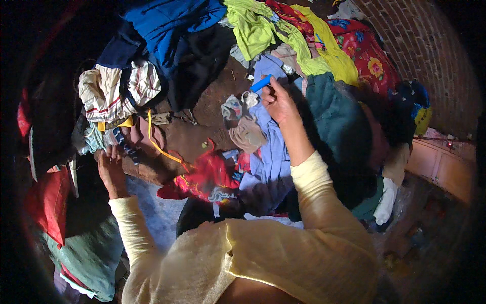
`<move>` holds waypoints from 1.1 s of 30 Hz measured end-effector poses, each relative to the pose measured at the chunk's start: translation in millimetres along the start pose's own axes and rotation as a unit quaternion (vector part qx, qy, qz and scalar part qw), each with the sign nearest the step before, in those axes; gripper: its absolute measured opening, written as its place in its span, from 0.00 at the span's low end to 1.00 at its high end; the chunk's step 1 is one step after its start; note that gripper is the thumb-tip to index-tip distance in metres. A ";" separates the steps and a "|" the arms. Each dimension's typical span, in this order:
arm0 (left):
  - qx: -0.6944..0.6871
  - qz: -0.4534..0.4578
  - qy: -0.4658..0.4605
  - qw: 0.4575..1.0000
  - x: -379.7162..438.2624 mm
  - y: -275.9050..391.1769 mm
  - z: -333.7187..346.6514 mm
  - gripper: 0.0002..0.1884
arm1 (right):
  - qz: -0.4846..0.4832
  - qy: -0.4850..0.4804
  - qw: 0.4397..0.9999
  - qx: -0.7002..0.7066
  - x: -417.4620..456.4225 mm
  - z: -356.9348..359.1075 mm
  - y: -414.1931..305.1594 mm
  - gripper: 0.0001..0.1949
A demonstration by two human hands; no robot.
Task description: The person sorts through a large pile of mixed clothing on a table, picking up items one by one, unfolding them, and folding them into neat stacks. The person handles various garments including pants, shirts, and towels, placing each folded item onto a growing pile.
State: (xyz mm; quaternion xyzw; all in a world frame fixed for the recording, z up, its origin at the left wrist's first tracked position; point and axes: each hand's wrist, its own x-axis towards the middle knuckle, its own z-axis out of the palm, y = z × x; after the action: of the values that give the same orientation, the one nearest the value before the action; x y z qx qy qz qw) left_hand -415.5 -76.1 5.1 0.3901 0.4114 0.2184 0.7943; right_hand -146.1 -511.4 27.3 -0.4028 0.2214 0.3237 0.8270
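Note:
My right hand (280,102) is closed around a blue cylindrical object (261,83), perhaps a tool's handle. It is held over a light-blue cloth garment (270,131). Below and left of these fingers lie a taupe cloth scrap (247,133) and a small grey cloth scrap (231,107). At the left, my left hand (110,167) reaches to a heap of cloth, its fingertips by a pale aqua cloth (95,138) and a dark patterned strip (124,144). Whether those fingers grip anything cannot be made out. Near my lap is a red patterned cloth (207,174).
A brown sheet (190,133) lies under the scraps. Blue cloth (174,22), lime-green (250,28) and yellow garments (334,45) are heaped at the far side. Dark teal clothing (334,114) is piled at the right, before a brick wall (429,49). A yellow strap (153,138) trails across the sheet.

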 end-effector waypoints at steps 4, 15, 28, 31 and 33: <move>0.024 -0.027 -0.034 0.999 -36.9 -11.5 -0.4 0.18 | 0.011 0.011 0.995 0.100 -30.9 -0.5 12.5 0.13; 0.026 -0.183 -0.269 0.945 -208.8 -85.9 125.5 0.14 | -0.016 -0.027 0.996 0.081 -167.2 -12.9 49.0 0.13; 0.220 -0.260 -0.420 0.841 -315.7 -152.1 92.5 0.11 | -0.089 0.005 0.991 -0.100 -366.2 -98.9 76.3 0.17; 0.213 -0.283 -0.437 0.827 -335.9 -150.3 109.3 0.10 | -0.103 -0.022 0.994 -0.024 -370.8 -100.3 81.9 0.18; 0.199 -0.276 -0.472 0.813 -347.2 -148.6 119.8 0.09 | -0.088 -0.017 0.996 0.025 -372.1 -105.6 88.8 0.19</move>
State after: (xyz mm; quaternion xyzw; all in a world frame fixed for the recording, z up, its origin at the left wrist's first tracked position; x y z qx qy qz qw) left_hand -509.5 -449.9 96.8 0.4651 0.1113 -0.3074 0.8227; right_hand -478.2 -688.4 153.2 -0.3949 0.1792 0.2508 0.8655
